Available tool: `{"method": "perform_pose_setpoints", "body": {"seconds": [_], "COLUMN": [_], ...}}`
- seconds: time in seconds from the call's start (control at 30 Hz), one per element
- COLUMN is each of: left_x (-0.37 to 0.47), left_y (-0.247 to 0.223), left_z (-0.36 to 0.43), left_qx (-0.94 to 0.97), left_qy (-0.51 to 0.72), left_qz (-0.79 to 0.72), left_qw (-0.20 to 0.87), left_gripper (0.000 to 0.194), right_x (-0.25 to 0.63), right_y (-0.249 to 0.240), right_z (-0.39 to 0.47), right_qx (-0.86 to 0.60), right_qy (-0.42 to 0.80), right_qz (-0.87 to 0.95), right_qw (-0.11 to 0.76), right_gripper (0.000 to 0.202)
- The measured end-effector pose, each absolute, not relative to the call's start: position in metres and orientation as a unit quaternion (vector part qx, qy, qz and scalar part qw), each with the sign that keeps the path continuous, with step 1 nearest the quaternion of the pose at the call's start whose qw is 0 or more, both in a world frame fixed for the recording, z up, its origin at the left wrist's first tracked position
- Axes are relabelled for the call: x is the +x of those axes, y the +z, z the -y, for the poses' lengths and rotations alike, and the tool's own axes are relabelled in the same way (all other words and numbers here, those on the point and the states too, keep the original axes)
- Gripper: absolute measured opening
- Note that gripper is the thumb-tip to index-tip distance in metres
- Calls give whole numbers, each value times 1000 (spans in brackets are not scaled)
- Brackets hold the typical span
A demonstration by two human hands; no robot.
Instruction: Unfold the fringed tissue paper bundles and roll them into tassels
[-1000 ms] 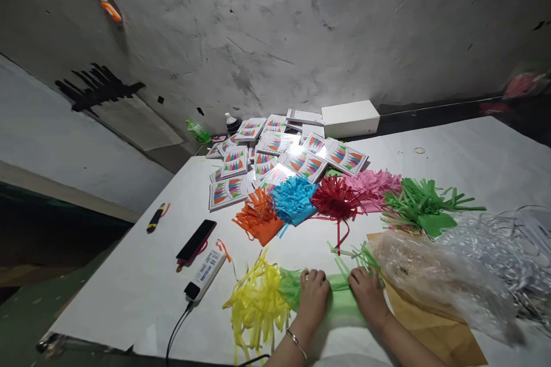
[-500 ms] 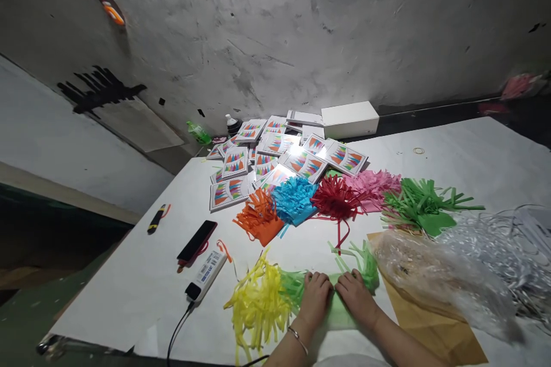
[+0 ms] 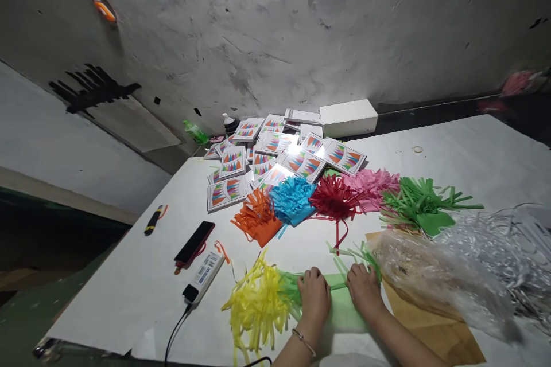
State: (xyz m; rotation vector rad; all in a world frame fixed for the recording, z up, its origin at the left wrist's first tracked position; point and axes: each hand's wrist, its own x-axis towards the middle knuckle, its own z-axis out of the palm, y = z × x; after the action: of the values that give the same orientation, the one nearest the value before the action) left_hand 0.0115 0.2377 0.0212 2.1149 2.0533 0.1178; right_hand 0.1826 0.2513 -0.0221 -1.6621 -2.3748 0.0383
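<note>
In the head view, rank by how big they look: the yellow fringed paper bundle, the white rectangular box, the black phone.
1. Yellow fringed paper bundle, largest, though nearest the camera.
2. White rectangular box, farthest away.
3. Black phone, smallest.

My left hand [image 3: 315, 297] lies palm down, fingers curled and knuckles up, a thin bracelet at the wrist. My right hand [image 3: 365, 292] lies flat just beside it, fingers bent forward. Both forearms reach in from the lower edge, slightly apart, angled toward each other.
</note>
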Motion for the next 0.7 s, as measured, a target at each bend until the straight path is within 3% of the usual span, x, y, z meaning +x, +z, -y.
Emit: {"method": "perform_pose_setpoints", "body": {"seconds": [0.13,0.3,0.5,0.7], "left_x": [13,11,0,5], "left_y": [22,16,19,14], "left_z": [-234,-239,-250,-208], "left_qx": [790,841,824,811], "left_qy": [19,-9,22,86], "left_qz": [-605,-530,-552,-554], "left_qw": [96,111,130,170], "left_gripper": [19,8,13,15], "right_x": [181,179,171,174], "right_y": [-21,-21,-18,-5], "right_z": [-251,-246,-249,-258], "right_qx": [-526,-452,-450,-525], "right_qy": [27,42,72,139], "right_qz": [839,876,867,783], "right_qw": [135,161,199,303], "right_gripper": [13,11,13,16]}}
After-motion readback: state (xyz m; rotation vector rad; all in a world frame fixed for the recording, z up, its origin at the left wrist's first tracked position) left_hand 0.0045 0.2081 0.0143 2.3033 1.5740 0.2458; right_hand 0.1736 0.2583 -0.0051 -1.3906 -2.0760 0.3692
